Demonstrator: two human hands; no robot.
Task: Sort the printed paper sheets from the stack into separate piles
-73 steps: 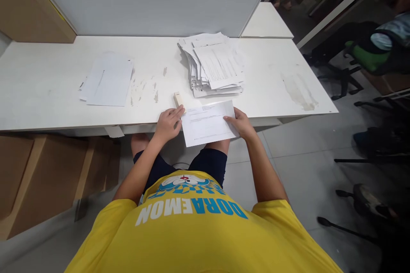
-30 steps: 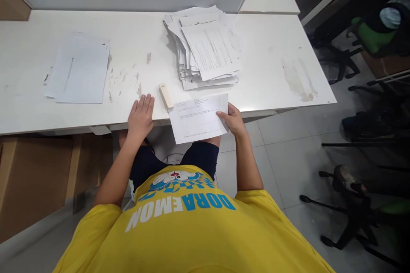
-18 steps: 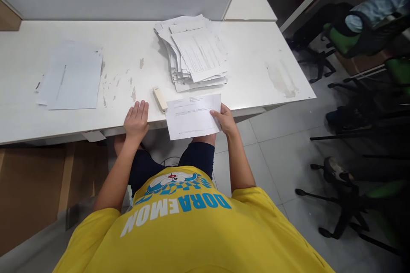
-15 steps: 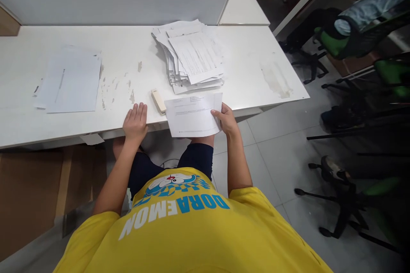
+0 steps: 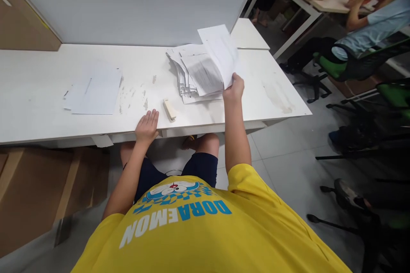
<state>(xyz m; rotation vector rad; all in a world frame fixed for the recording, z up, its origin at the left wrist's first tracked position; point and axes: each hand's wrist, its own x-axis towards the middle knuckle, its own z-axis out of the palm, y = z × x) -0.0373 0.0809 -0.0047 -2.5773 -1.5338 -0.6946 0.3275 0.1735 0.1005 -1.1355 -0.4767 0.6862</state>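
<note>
White sheet (image 5: 220,54) held by your right grip (image 5: 235,87), long axis forward-left, above pile (image 5: 202,74); left grip (image 5: 147,128) empty, flat.

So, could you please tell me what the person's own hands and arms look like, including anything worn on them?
The left hand and right hand are both ungloved, and no watch or bracelet shows on either arm. The yellow sleeves are short, part of a T-shirt with white and blue lettering across the chest.
</note>
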